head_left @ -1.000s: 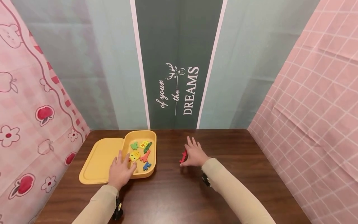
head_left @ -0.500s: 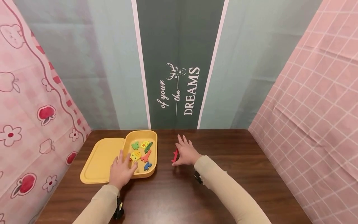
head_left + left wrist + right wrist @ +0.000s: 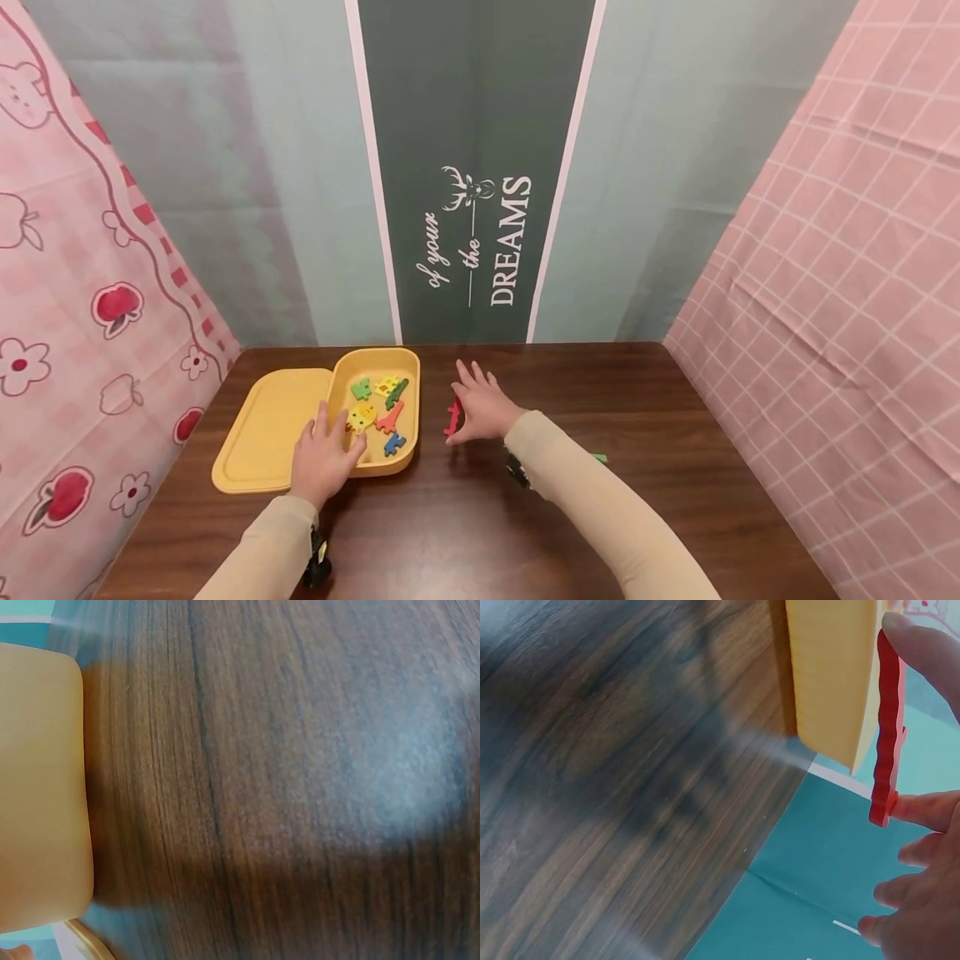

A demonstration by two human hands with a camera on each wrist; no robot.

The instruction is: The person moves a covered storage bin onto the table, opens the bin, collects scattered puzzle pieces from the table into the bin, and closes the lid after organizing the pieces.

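Observation:
My right hand (image 3: 483,407) pinches a thin red puzzle piece (image 3: 453,417) between thumb and forefinger, just right of the yellow box (image 3: 417,392). The right wrist view shows this piece (image 3: 888,724) edge-on, with one long wavy side; the thumb is at one end and the forefinger at the other, the remaining fingers spread apart. My left hand (image 3: 322,462) lies over the near left corner of the box, fingers extended and thumb over the inside. Inside the box are several colourful pieces, among them a yellow one with a face (image 3: 362,417), an orange one (image 3: 390,418) and a blue one (image 3: 394,444).
The yellow lid (image 3: 270,433) lies flat to the left of the box. A bit of a green piece (image 3: 600,457) shows on the dark wooden table (image 3: 465,533) behind the right sleeve. Curtains (image 3: 637,167) hang at the back and both sides.
My right hand has moved left toward the box with the red puzzle piece. The green piece has come into sight behind the right sleeve. My left hand has stayed in place.

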